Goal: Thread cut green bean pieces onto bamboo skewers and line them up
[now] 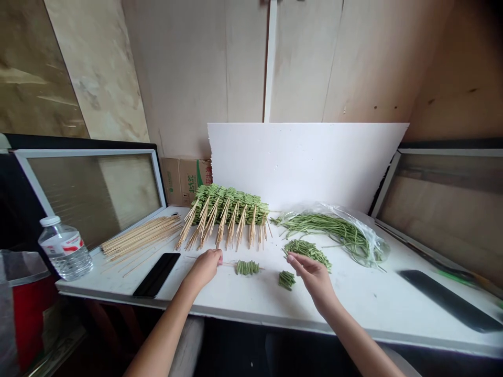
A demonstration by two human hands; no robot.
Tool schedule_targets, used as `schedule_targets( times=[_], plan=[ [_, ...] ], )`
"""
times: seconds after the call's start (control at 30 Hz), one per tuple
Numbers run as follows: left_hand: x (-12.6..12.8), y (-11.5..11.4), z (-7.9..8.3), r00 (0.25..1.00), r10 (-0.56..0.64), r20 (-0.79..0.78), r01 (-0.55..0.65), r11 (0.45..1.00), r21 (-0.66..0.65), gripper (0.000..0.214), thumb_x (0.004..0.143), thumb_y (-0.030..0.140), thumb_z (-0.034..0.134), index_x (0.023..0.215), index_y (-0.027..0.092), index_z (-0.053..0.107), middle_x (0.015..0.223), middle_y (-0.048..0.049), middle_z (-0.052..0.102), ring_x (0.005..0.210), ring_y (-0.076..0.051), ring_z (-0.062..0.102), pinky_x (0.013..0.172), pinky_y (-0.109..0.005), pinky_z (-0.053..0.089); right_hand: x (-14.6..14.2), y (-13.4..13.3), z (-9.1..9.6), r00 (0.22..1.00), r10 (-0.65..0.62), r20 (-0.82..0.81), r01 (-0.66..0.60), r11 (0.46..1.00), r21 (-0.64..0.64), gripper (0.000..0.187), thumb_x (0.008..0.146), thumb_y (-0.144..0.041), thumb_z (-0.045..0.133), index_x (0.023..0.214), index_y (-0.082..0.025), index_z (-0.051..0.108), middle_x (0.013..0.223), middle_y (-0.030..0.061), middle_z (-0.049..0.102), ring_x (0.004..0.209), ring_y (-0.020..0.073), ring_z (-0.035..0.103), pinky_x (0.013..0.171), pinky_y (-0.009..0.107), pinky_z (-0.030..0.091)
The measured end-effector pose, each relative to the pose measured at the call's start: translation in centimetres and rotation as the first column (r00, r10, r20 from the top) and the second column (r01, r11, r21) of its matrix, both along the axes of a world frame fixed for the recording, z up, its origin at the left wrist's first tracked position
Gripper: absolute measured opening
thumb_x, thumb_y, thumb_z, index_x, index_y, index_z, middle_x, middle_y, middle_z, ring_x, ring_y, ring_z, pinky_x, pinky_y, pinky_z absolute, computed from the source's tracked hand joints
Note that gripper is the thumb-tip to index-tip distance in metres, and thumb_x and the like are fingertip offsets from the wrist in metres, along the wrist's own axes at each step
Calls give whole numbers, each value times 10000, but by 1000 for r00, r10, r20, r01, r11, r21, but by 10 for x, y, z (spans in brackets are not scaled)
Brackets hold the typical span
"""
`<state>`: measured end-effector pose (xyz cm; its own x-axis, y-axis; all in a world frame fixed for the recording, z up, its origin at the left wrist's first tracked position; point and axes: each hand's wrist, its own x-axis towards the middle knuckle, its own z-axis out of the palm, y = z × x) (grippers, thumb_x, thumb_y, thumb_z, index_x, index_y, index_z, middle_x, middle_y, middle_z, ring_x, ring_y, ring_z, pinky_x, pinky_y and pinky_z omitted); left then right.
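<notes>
My left hand [207,266] is closed around a thin bamboo skewer [228,264] that points to the right. A row of short green bean pieces [247,268] is threaded on the skewer near its tip. To the right, my right hand [313,272] pinches a short green bean piece [285,252] between thumb and finger, apart from the skewer. Below those fingertips lies a small bunch of cut bean pieces [286,280]. A larger heap of cut beans [306,250] sits just behind my right hand, partly covered by it.
Finished bean skewers [231,207] are stacked at the back of the white table [251,301]. Bare skewers [143,235], a black phone [157,275] and a water bottle [65,248] are left. Long beans [330,225] in a plastic bag and a dark flat object [450,299] are right.
</notes>
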<state>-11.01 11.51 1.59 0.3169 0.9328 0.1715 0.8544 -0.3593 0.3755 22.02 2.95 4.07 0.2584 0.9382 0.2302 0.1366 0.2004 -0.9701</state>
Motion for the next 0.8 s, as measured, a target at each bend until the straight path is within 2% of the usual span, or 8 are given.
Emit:
schedule_targets(
  times=[0.1, 0.2, 0.37, 0.53, 0.8],
  plan=[
    [7, -2, 7, 999, -11, 51, 10, 1000, 17, 248, 895, 0, 487, 962, 198, 621, 919, -63, 731, 939, -221, 709, 713, -238, 424, 6, 2, 1, 998, -44, -50, 45, 999, 22, 427, 754, -593, 809, 985, -235, 838, 991, 128, 814, 990, 365, 734, 675, 409, 584],
    [18, -9, 18, 988, -32, 152, 18, 996, 92, 199, 927, 60, 476, 951, 215, 599, 823, -34, 703, 818, -203, 704, 661, -232, 405, 13, 5, -1, 989, -46, -142, 53, 998, 42, 422, 784, -588, 787, 999, -228, 831, 1036, 139, 808, 1053, 384, 731, 665, 404, 588],
    [41, -28, 31, 953, -115, 279, 68, 982, 174, 171, 995, 179, 428, 945, 240, 580, 705, 3, 633, 693, -192, 660, 639, -238, 404, 15, 5, 1, 948, 35, -315, -26, 999, 32, 390, 807, -557, 788, 1033, -241, 815, 1158, 136, 783, 1175, 369, 700, 816, 426, 608],
    [56, -41, 33, 959, -124, 256, 76, 979, 187, 149, 996, 224, 447, 946, 246, 585, 692, 6, 631, 629, -191, 608, 618, -246, 377, 12, 3, 6, 833, 99, -544, -81, 995, 56, 367, 758, -482, 861, 1021, -234, 799, 1147, 117, 791, 1194, 315, 699, 875, 379, 591],
    [62, -44, 28, 945, -178, 273, 130, 974, 184, 158, 1017, 277, 433, 960, 246, 578, 687, 3, 626, 618, -197, 600, 621, -253, 378, 11, 1, 6, 769, 114, -628, -121, 992, 33, 329, 731, -431, 889, 975, -225, 809, 1111, 109, 801, 1103, 288, 735, 726, 305, 585]
  ],
)
